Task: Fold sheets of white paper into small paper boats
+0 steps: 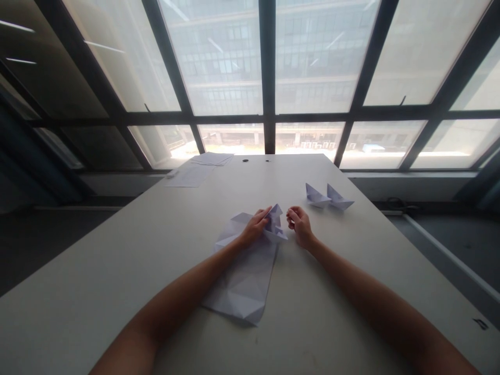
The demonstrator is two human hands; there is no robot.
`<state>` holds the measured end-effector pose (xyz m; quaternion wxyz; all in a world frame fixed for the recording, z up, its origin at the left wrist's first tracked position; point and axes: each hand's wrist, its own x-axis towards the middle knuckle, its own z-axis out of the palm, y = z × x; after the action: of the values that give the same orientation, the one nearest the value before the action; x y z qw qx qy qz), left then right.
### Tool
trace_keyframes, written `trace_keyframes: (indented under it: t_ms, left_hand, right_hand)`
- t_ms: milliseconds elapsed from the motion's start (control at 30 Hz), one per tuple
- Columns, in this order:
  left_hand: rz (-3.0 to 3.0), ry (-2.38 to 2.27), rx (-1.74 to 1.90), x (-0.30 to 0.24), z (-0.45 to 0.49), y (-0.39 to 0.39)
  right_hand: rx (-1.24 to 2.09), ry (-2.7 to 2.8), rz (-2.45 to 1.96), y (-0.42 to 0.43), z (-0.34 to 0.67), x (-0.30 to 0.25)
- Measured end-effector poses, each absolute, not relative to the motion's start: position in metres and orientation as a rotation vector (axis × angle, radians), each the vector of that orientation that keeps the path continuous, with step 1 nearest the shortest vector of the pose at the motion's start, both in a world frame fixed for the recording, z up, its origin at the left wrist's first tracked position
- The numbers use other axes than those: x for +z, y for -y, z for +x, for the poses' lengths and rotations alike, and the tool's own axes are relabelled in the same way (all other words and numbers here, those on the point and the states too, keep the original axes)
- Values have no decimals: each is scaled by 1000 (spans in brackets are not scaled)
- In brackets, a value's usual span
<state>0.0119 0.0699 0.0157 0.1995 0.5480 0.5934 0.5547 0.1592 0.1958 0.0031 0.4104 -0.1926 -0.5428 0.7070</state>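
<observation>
My left hand (pixel 256 226) is closed on the left side of a folded white paper boat (pixel 276 235), which it holds just above a creased sheet of paper. To the boat's right, a small gap away, my right hand (pixel 300 223) is curled with its fingertips together, and nothing shows in it. The creased paper sheet (pixel 242 284) lies under my left forearm, marked with fold lines, its front corner slightly raised. Part of the sheet is hidden by the arm. Two finished-looking paper boats, a left one (pixel 315 197) and a right one (pixel 339 199), stand side by side farther right.
The white table (pixel 133 271) stretches toward large framed windows. Several flat paper sheets (pixel 189 175) lie at its far left corner. Two small dark spots, one a round hole (pixel 245 161), mark the far end. A cable (pixel 395 204) lies beyond the right edge.
</observation>
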Motion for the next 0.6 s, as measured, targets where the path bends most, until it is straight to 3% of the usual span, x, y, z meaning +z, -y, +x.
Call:
trace_keyframes:
  t_ms: [133, 600]
  left_hand:
    - [1601, -1841, 1685, 8, 10, -74]
    - [1749, -2063, 1633, 7, -1, -73]
  right_hand:
    - [1580, 1454, -491, -193, 163, 5]
    - [1159, 2300, -282, -191, 170, -1]
